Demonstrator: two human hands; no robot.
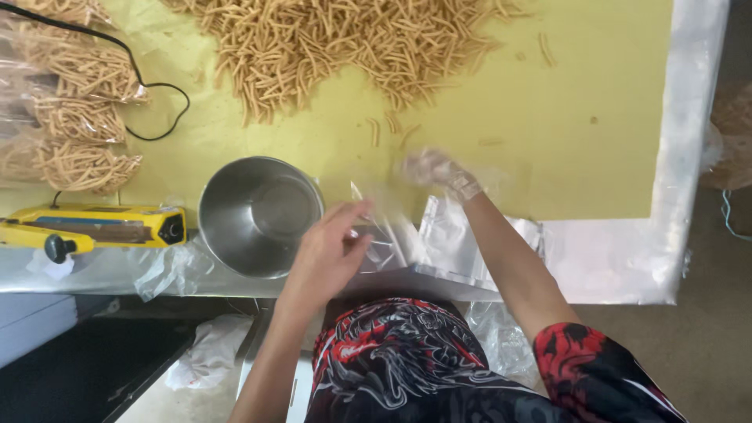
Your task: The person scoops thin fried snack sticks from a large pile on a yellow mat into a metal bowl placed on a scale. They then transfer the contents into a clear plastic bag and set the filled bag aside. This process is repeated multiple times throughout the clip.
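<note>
Head view, looking straight down. Left hand (329, 247) bare, reaching up from the lower middle, forearm slanting in from below, wrist bent slightly, fingers curled together and pinching the edge of a clear plastic bag (376, 227). Right hand (439, 172) stretched farther forward, arm nearly straight from a red-and-black sleeve (580, 360), covered by a thin transparent glove, blurred by motion; fingers loosely bent over the far end of the same bag, though grip there hard to tell through the blur. Bag itself held just above the table between both hands, right of the steel bowl (258, 215) and above a stack of flat clear bags (454, 243) lying at the table's near edge.

Steel bowl round, shiny, standing upright, just beside the left hand. Heap of thin golden fried snack sticks (345, 39) spread across the yellow sheet (548, 141) at the top, a few loose sticks scattered nearer the right hand. Filled bags of sticks (70, 117) stacked at far left, a black cord (157, 94) looping past them. Yellow heat sealer (94, 227) lying left of the bowl on the table's clear plastic cover (674, 196).
</note>
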